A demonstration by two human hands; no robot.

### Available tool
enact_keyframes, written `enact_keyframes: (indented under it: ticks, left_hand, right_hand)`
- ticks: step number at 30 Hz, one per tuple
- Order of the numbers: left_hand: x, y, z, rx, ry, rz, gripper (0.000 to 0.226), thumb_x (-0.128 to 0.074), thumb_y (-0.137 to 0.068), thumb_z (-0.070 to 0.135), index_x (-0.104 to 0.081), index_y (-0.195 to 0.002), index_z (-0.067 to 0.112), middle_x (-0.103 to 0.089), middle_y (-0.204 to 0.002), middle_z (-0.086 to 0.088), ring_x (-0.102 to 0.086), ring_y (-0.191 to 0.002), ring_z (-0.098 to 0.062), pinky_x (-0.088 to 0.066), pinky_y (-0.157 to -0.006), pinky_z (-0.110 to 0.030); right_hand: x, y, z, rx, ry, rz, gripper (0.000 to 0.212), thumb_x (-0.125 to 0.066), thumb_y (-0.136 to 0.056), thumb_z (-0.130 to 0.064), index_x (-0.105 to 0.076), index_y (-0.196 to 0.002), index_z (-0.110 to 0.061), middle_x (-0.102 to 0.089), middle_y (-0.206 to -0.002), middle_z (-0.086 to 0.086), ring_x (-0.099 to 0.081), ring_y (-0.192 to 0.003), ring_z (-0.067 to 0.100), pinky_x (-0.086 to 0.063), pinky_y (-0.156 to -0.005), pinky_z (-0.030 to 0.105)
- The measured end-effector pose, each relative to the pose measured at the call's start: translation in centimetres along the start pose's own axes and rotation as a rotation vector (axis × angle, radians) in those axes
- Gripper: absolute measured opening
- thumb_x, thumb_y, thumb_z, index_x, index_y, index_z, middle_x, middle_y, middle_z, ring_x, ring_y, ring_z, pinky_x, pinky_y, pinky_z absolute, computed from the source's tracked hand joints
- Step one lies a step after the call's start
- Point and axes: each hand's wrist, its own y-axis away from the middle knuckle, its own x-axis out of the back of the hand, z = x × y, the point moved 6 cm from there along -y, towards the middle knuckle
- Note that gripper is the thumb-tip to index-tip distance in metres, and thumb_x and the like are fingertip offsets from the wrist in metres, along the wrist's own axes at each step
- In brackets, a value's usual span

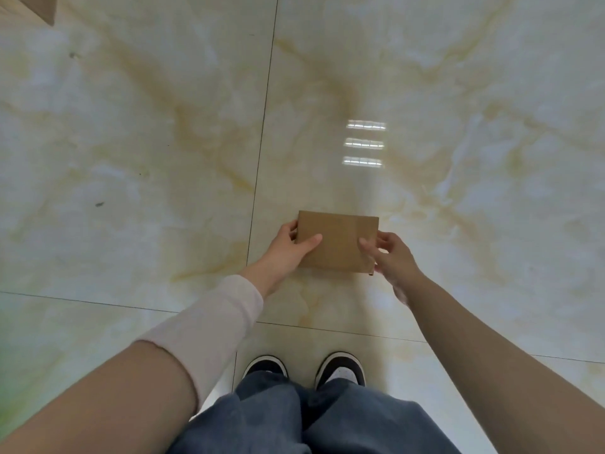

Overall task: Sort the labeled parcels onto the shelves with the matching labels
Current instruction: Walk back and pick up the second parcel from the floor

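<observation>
Closest to the camera, two legs in loose blue jeans [294, 417] run down to a pair of dark shoes with white toes [304, 368], planted side by side on the floor [131, 158]. Both forearms reach forward from the bottom corners. The left one wears a pale pink sleeve [216, 326] from mid-forearm to the wrist; the right one is bare.

Beyond the shoes, held out in front of the body and above the floor, is a small brown cardboard parcel [337, 242]. It is flat and rectangular, with its broad plain face turned up toward the camera; no label shows on this face. The left hand [291, 247] has a closed grip on the parcel's left edge, thumb lying across the top face and fingers curled around the side. The right hand [389, 253] pinches the right edge, fingertips on the top face near the lower right corner, so the parcel is gripped from both sides.

Farther out, the floor spreads in large glossy cream tiles veined with yellow, split by thin dark grout lines. Three bright bars of reflected light [364, 144] sit on the tile past the parcel. At the far top left corner, a bit of brown cardboard [29, 6] pokes into view.
</observation>
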Motion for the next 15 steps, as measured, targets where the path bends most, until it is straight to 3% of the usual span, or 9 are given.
enact_keyframes:
  ticks: [4, 8, 10, 12, 15]
  left_hand:
    - [-0.3, 3.0, 1.4, 0.023, 0.018, -0.007, 0.063, -0.057, -0.090, 0.034, -0.031, -0.144, 0.014, -0.046, -0.144, -0.007, -0.048, -0.128, -0.022, -0.038, -0.109, -0.037]
    - [0.1, 9.8, 4.8, 0.032, 0.016, 0.008, 0.062, -0.053, -0.091, 0.039, -0.032, -0.143, 0.013, -0.047, -0.141, -0.006, -0.050, -0.121, -0.020, -0.040, -0.104, -0.033]
    - [0.5, 14.1, 6.9, 0.042, 0.042, 0.018, 0.061, -0.051, -0.091, 0.041, -0.032, -0.143, 0.013, -0.048, -0.138, -0.006, -0.050, -0.115, -0.018, -0.042, -0.099, -0.032]
    - [1.1, 18.6, 9.1, 0.059, 0.085, 0.040, 0.062, -0.051, -0.089, 0.047, -0.036, -0.140, 0.014, -0.050, -0.136, -0.005, -0.051, -0.117, -0.021, -0.042, -0.104, -0.037]
    - [2.4, 25.5, 12.5, 0.094, 0.166, 0.088, 0.061, -0.049, -0.086, 0.055, -0.043, -0.131, 0.015, -0.053, -0.130, -0.004, -0.050, -0.121, -0.025, -0.040, -0.107, -0.048]
  right_hand:
    - [0.6, 3.3, -1.0, -0.027, 0.009, 0.021, 0.061, -0.069, -0.084, -0.026, -0.044, -0.136, -0.006, -0.051, -0.140, 0.010, -0.052, -0.127, 0.029, -0.042, -0.107, 0.050]
    - [1.7, 10.4, -4.4, 0.005, 0.014, 0.063, 0.054, -0.068, -0.085, -0.023, -0.047, -0.133, -0.008, -0.051, -0.139, 0.009, -0.055, -0.122, 0.028, -0.045, -0.104, 0.050]
    - [2.3, 14.8, -6.7, 0.014, -0.006, 0.071, 0.053, -0.067, -0.086, -0.020, -0.047, -0.133, -0.007, -0.052, -0.139, 0.007, -0.058, -0.112, 0.025, -0.048, -0.100, 0.044]
    - [2.7, 19.6, -9.2, 0.015, -0.017, 0.065, 0.051, -0.067, -0.086, -0.018, -0.048, -0.132, -0.007, -0.053, -0.139, 0.006, -0.059, -0.106, 0.021, -0.049, -0.092, 0.037]
    - [3.6, 27.0, -13.5, 0.058, -0.039, 0.069, 0.042, -0.068, -0.085, -0.016, -0.051, -0.123, -0.010, -0.056, -0.135, 0.002, -0.059, -0.113, 0.020, -0.046, -0.080, 0.027]
